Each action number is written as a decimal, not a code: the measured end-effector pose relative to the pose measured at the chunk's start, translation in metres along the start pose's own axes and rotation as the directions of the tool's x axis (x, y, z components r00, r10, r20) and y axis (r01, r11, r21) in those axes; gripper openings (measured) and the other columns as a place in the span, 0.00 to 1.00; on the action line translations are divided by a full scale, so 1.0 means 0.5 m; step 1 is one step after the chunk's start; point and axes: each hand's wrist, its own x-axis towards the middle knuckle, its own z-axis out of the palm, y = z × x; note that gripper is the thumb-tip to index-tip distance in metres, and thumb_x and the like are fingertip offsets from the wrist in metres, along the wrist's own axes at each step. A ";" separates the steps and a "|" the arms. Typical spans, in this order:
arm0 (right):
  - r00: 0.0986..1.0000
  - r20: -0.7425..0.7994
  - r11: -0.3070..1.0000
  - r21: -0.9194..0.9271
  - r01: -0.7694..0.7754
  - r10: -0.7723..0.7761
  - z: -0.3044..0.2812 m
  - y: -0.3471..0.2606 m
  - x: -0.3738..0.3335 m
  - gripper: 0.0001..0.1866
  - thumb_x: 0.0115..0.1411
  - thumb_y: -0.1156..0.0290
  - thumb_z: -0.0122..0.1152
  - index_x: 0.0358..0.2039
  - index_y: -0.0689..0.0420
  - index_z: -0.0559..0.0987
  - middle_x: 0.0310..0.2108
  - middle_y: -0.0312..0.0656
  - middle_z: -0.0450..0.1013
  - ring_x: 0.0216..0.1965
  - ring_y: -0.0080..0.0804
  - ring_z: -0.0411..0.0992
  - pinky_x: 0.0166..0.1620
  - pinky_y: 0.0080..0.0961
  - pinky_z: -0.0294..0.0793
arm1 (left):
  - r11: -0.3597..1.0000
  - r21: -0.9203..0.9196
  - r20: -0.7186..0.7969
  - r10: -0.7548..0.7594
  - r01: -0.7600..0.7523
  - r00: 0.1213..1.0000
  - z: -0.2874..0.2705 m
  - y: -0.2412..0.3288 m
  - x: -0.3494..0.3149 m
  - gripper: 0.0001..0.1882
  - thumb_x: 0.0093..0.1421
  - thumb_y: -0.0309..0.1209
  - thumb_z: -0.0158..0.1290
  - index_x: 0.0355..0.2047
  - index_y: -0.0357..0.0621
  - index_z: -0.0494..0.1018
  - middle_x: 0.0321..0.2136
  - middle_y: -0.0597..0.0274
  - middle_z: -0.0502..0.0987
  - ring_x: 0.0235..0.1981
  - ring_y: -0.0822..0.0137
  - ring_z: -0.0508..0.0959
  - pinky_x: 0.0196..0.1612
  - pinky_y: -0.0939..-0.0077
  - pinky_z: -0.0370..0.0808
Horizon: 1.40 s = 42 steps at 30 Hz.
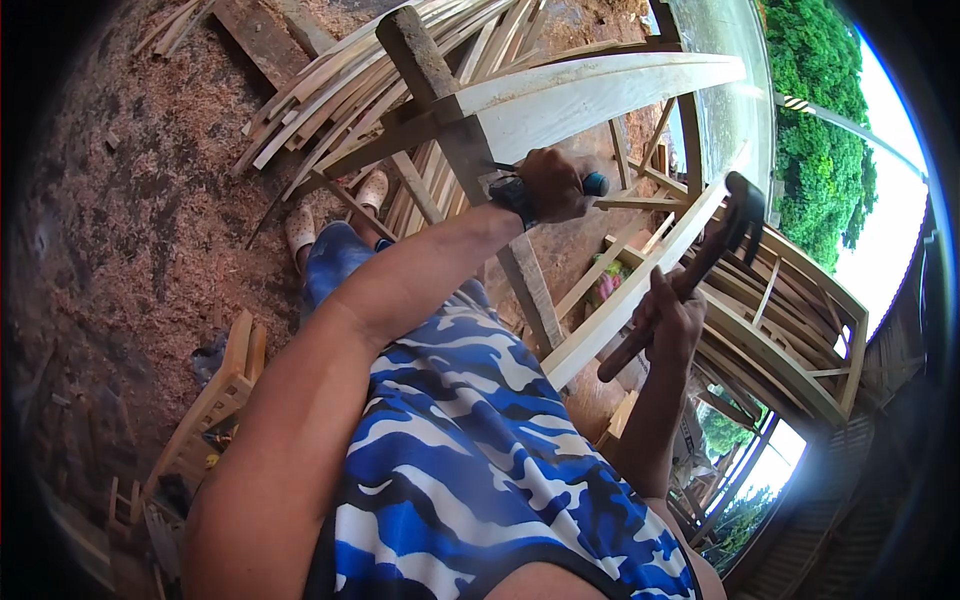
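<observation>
My left hand (555, 185), with a dark watch on its wrist, is closed around a chisel (595, 184) whose blue-and-black handle end sticks out to the right. Its thin dark blade points left, towards the weathered wooden trestle (465, 155); whether the tip touches wood, I cannot tell. A pale, thick plank (570, 95) lies across the trestle just beyond this hand. To the right, my right hand (668, 315) grips a hammer (712, 248) by its wooden handle, its dark metal head raised up and apart from the chisel. Beneath that hand runs a second pale beam (640, 290).
Loose wood strips (340, 95) lie piled at the far left, on ground (150, 220) strewn with shavings. A wooden frame (780, 320) stands at right. A small wooden piece of furniture (215, 410) is at lower left. My feet are beside the trestle.
</observation>
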 end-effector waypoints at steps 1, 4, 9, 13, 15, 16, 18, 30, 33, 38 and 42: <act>0.999 -0.023 0.999 0.027 0.038 -0.037 0.005 -0.006 0.000 0.15 0.63 0.70 0.67 0.24 0.55 0.69 0.13 0.34 0.64 0.11 0.22 0.64 0.17 0.20 0.64 | 1.000 0.005 -0.003 -0.008 0.008 1.000 -0.003 -0.006 0.000 0.03 0.48 0.29 0.59 0.24 0.49 0.76 0.20 0.52 0.78 0.25 0.45 0.80 0.27 0.52 0.77; 0.983 -0.099 0.982 0.097 0.164 -0.154 0.020 -0.021 0.012 0.13 0.65 0.73 0.64 0.25 0.54 0.70 0.12 0.33 0.64 0.12 0.22 0.65 0.18 0.20 0.66 | 0.998 -0.054 -0.023 -0.011 0.009 1.000 -0.010 -0.007 0.006 0.03 0.48 0.30 0.59 0.24 0.48 0.76 0.20 0.51 0.78 0.24 0.43 0.80 0.27 0.51 0.76; 0.990 -0.053 0.893 -0.439 0.094 -0.130 0.031 0.198 0.106 0.16 0.62 0.64 0.67 0.22 0.59 0.74 0.14 0.39 0.70 0.16 0.29 0.67 0.23 0.30 0.68 | 0.997 -0.052 0.031 -0.063 0.065 0.998 -0.010 0.002 0.017 0.06 0.49 0.31 0.59 0.29 0.49 0.77 0.22 0.50 0.80 0.27 0.44 0.82 0.31 0.51 0.79; 0.999 0.004 0.729 -0.684 -0.026 0.040 0.034 0.127 0.130 0.22 0.57 0.57 0.73 0.20 0.62 0.76 0.14 0.37 0.68 0.18 0.26 0.66 0.26 0.34 0.68 | 0.990 0.091 0.057 -0.110 0.105 0.992 0.003 -0.053 0.035 0.08 0.51 0.34 0.59 0.33 0.50 0.79 0.24 0.49 0.81 0.29 0.44 0.83 0.35 0.51 0.80; 0.996 -0.031 0.799 -0.600 0.044 -0.078 0.027 0.109 0.137 0.20 0.58 0.58 0.74 0.19 0.58 0.76 0.13 0.33 0.68 0.16 0.24 0.67 0.22 0.31 0.65 | 0.983 0.128 0.047 -0.139 0.132 0.989 0.008 -0.049 0.042 0.07 0.53 0.35 0.59 0.32 0.49 0.79 0.23 0.48 0.80 0.29 0.42 0.82 0.33 0.51 0.79; 0.998 -0.064 0.908 -0.418 -0.007 -0.021 0.027 0.123 0.135 0.21 0.58 0.58 0.73 0.19 0.58 0.76 0.13 0.34 0.69 0.16 0.24 0.68 0.23 0.32 0.66 | 0.980 0.122 0.042 -0.161 0.155 0.986 0.010 -0.037 0.047 0.08 0.54 0.36 0.60 0.32 0.49 0.79 0.24 0.48 0.80 0.29 0.43 0.82 0.33 0.51 0.80; 0.996 -0.076 0.922 -0.379 -0.077 0.052 0.052 0.153 0.124 0.21 0.60 0.57 0.71 0.18 0.58 0.76 0.14 0.34 0.69 0.16 0.25 0.69 0.23 0.32 0.66 | 0.980 0.102 0.024 -0.172 0.169 0.985 0.014 -0.026 0.047 0.10 0.55 0.40 0.59 0.33 0.49 0.80 0.25 0.49 0.81 0.30 0.44 0.83 0.34 0.52 0.80; 0.968 0.053 0.931 -0.292 -0.220 0.246 0.046 0.162 0.055 0.20 0.60 0.57 0.69 0.19 0.55 0.72 0.11 0.33 0.66 0.11 0.23 0.66 0.17 0.25 0.62 | 0.759 0.502 0.395 -0.627 0.415 0.671 -0.001 -0.052 0.120 0.23 0.58 0.42 0.55 0.46 0.38 0.82 0.45 0.40 0.82 0.47 0.46 0.83 0.52 0.58 0.79; 0.962 0.053 0.949 -0.190 -0.252 0.267 0.042 0.207 0.016 0.18 0.60 0.60 0.69 0.21 0.54 0.73 0.13 0.32 0.67 0.12 0.22 0.65 0.17 0.24 0.62 | 0.762 0.547 0.434 -0.613 0.347 0.661 -0.022 -0.055 0.038 0.19 0.54 0.41 0.58 0.40 0.42 0.83 0.42 0.42 0.83 0.44 0.46 0.84 0.49 0.56 0.80; 0.959 0.058 0.951 -0.156 -0.265 0.277 0.067 0.240 -0.033 0.18 0.61 0.57 0.65 0.20 0.53 0.73 0.12 0.33 0.66 0.12 0.23 0.65 0.17 0.25 0.61 | 0.859 0.510 0.490 -0.341 0.053 0.802 -0.072 -0.042 -0.120 0.22 0.54 0.41 0.60 0.46 0.42 0.77 0.43 0.36 0.79 0.42 0.42 0.82 0.47 0.53 0.81; 0.940 0.160 0.946 0.067 -0.316 0.302 0.086 0.254 -0.096 0.14 0.55 0.59 0.71 0.23 0.52 0.78 0.16 0.31 0.67 0.19 0.23 0.67 0.23 0.27 0.65 | 0.816 0.574 0.574 -0.341 -0.069 0.744 -0.161 -0.043 -0.145 0.19 0.55 0.41 0.59 0.42 0.41 0.78 0.41 0.38 0.80 0.41 0.43 0.82 0.46 0.53 0.80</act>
